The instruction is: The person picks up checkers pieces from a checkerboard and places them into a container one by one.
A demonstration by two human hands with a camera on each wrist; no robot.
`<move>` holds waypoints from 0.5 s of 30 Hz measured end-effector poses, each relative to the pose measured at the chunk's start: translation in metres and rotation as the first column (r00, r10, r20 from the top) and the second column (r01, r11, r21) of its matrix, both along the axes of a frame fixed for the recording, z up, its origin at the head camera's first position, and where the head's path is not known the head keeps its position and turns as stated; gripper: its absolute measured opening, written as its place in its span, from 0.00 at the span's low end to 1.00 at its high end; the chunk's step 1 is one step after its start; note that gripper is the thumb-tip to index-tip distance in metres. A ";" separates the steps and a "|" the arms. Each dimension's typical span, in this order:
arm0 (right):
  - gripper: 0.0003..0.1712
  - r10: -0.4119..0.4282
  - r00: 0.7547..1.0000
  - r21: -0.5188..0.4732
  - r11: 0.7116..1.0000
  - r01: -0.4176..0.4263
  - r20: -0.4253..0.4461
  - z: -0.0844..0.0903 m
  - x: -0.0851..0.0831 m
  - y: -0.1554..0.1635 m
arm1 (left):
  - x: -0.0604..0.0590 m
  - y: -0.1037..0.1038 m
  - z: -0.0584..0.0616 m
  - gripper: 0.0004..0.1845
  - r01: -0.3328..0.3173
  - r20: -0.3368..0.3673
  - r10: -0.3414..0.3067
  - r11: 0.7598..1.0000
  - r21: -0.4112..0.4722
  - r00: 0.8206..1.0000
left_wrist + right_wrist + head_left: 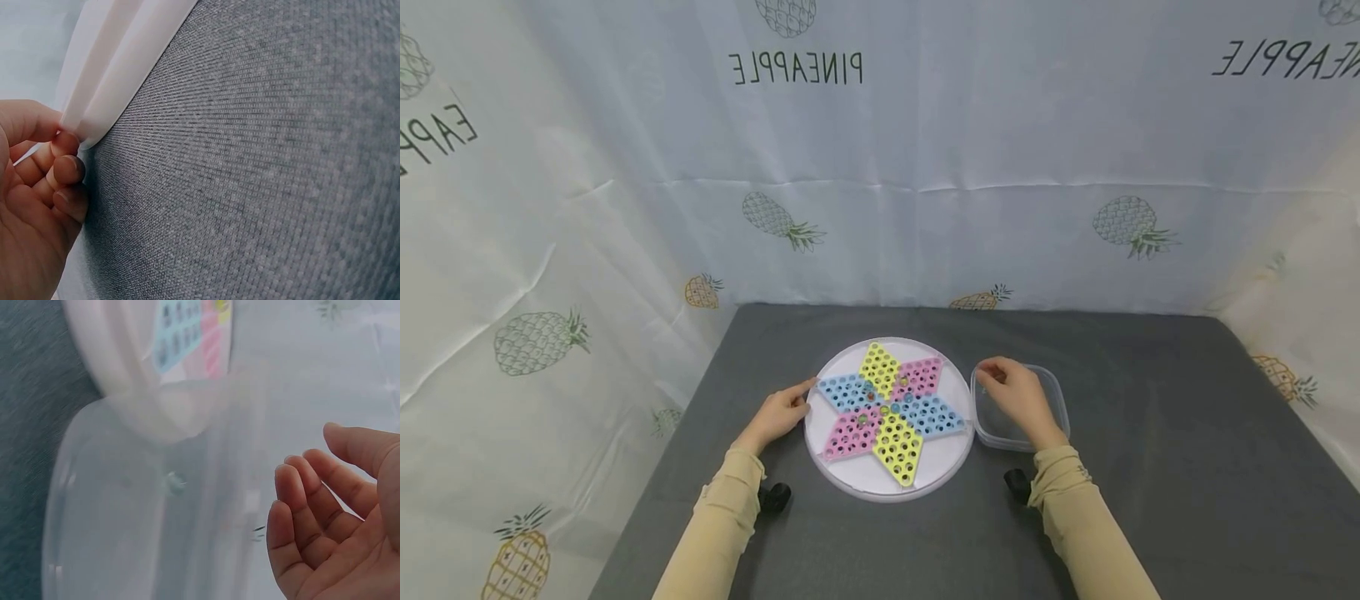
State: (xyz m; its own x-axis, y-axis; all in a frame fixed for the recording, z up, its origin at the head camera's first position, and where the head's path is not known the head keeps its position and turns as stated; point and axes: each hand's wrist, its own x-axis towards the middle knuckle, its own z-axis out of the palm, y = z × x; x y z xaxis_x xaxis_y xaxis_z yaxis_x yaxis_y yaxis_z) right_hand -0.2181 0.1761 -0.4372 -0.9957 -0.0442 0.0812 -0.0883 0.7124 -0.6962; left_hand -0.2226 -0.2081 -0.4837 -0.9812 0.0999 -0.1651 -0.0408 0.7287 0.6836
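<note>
A round white Chinese checkers board [842,479] with a yellow, pink and blue star lies on the dark table. Several glass marbles sit in its holes, among them a blue marble [907,397] and a red marble [870,397]. My left hand [780,412] holds the board's left rim; in the left wrist view its thumb and curled fingers meet at the white edge [115,81]. Over the clear plastic box [1060,400], right of the board, hovers my right hand [1018,398], fingers loosely bent and nothing between them. One greenish marble [175,482] shows through the box wall.
The box stands right against the board's right rim. Dark cloth covers the table [1157,467], and a pineapple-printed curtain [925,233] rises behind and at both sides. Black wrist mounts [1018,485] sit under the sleeves.
</note>
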 end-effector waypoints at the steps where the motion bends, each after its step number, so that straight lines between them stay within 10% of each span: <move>1: 0.20 0.004 1.000 -0.002 1.000 -0.004 -0.013 0.002 0.001 -0.002 | 0.000 0.000 0.000 0.27 0.000 0.001 0.000 1.000 0.000 1.000; 15: 0.19 0.060 0.996 -0.050 0.997 -0.063 -0.071 0.022 0.009 -0.039 | 0.000 0.000 -0.003 0.27 0.004 -0.022 -0.004 1.000 0.010 1.000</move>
State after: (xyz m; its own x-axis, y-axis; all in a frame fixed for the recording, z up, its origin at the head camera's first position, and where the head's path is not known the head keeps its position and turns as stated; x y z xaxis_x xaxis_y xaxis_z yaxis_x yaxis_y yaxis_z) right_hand -0.2095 0.1373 -0.4150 -0.9832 -0.0991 0.1535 -0.1801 0.6667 -0.7232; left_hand -0.2229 -0.2085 -0.4870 -0.9841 0.1053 -0.1429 -0.0232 0.7217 0.6918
